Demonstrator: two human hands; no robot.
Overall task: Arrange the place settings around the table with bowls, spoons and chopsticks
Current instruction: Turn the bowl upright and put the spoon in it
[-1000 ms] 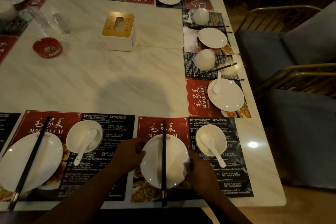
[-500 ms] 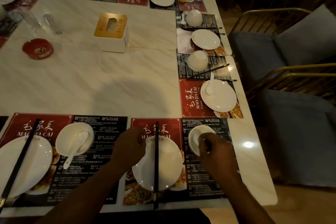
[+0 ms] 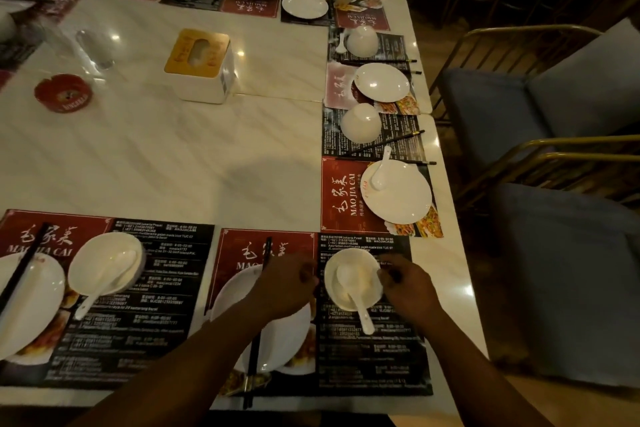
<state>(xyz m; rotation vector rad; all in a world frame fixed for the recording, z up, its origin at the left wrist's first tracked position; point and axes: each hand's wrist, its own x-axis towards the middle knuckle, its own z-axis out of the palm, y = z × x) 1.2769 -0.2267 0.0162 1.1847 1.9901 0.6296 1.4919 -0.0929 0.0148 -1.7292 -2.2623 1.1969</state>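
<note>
Both your hands quit the settled plate (image 3: 287,347): right hand (image 3: 408,288) pinches the soup bowl (image 3: 353,282) rim, left hand (image 3: 284,284) loosely curled, empty.

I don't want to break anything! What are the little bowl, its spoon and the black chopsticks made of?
The bowl and spoon look like glazed white ceramic or porcelain: smooth, shiny, thick-edged. Hard melamine plastic could look alike, so handle them gently. The chopsticks are plain black with a dull sheen, probably plastic or lacquered wood.
</note>
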